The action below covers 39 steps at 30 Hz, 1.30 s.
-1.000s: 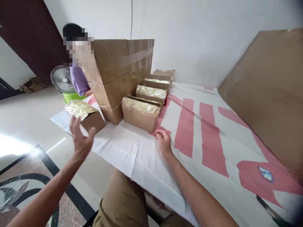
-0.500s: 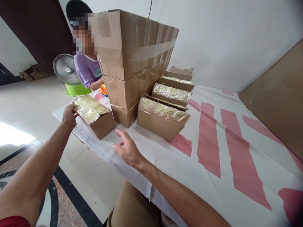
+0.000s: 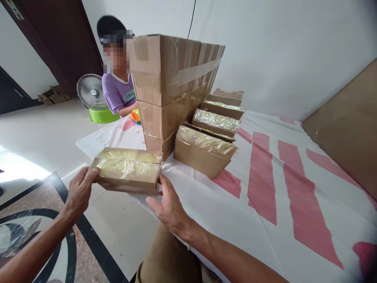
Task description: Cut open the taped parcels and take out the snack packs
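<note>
Item: small carton point(image 3: 129, 170), brown card, its open top filled with crinkled gold-clear film. Half a second ago it sat on the worktop point(image 3: 265, 220) beside the stack, with only my left hand on its far end; now it is lifted off the cloth and held out over the worktop's near corner, tipped so the film face turns toward me.

Left hand point(image 3: 79, 190): clamped on the carton's left end, fingers curled round the edge.

Right hand point(image 3: 167, 206): has come across from the cloth, palm and thumb pressed against the carton's right end and lower corner, fingers spread rather than pinched.

Reading: the carton is now carried between both hands, off its old spot (a two-handed hold, so I judge it mine to turn or move freely).

Adjoining stock: stack of taped cartons point(image 3: 173, 86), upright; row of film-topped cartons point(image 3: 206, 151) running back toward the wall, untouched.

Also present: a person in a purple shirt point(image 3: 118, 94) behind the stack; fan point(image 3: 90, 92) on the floor; flat cardboard sheet point(image 3: 344, 125) at right.
</note>
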Each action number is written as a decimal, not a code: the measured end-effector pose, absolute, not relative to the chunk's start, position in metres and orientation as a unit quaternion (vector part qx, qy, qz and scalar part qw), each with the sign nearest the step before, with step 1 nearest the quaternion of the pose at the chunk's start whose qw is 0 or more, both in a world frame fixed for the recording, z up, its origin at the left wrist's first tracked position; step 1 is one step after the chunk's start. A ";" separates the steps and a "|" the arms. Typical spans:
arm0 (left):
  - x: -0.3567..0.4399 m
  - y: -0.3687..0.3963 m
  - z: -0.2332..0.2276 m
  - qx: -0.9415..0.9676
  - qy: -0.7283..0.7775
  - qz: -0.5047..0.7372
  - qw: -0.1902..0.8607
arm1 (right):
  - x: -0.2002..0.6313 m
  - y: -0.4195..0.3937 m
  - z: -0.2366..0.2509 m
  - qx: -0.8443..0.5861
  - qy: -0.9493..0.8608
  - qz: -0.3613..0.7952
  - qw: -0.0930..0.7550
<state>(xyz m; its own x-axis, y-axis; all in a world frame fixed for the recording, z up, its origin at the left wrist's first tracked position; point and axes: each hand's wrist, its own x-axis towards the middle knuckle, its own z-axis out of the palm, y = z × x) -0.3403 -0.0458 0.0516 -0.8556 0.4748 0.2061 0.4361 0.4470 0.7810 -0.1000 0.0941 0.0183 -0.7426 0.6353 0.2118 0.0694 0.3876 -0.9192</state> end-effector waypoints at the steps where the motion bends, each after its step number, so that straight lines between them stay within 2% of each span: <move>1: -0.326 -0.052 0.053 0.278 0.856 0.435 0.028 | -0.082 0.090 0.022 -0.227 -0.789 0.502 0.272; 6: -0.255 -0.060 0.061 0.330 0.834 0.427 0.118 | 0.018 0.073 0.027 -0.272 -0.800 0.466 0.261; 10: -0.196 -0.038 0.061 0.403 0.811 0.385 0.175 | 0.100 0.062 0.033 -0.347 -0.790 0.413 0.292; 14: -0.136 -0.005 0.052 0.482 0.745 0.398 0.232 | 0.173 0.049 0.039 -0.450 -0.748 0.365 0.325; 21: -0.042 0.037 0.048 0.550 0.661 0.400 0.318 | 0.256 0.027 0.030 -0.595 -0.641 0.328 0.358; 30: -0.011 0.037 0.038 0.480 0.685 0.451 0.311 | 0.263 0.016 -0.001 -0.607 -0.593 0.310 0.429; 34: -0.002 0.032 0.039 0.453 0.695 0.471 0.300 | 0.274 0.014 -0.003 -0.588 -0.633 0.286 0.415; 36: -0.002 0.032 0.037 0.447 0.698 0.472 0.301 | 0.294 0.020 -0.004 -0.572 -0.673 0.235 0.405; 39: -0.010 0.033 0.027 0.445 0.690 0.476 0.316 | 0.343 0.036 -0.010 -0.591 -0.696 0.092 0.398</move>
<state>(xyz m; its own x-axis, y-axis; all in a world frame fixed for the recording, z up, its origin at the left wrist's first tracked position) -0.0103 0.0330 0.0274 -0.4052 0.9141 -0.0116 0.3128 0.1506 0.9378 0.3426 0.0357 -0.0102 0.0155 0.8959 0.4441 0.7494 0.2836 -0.5983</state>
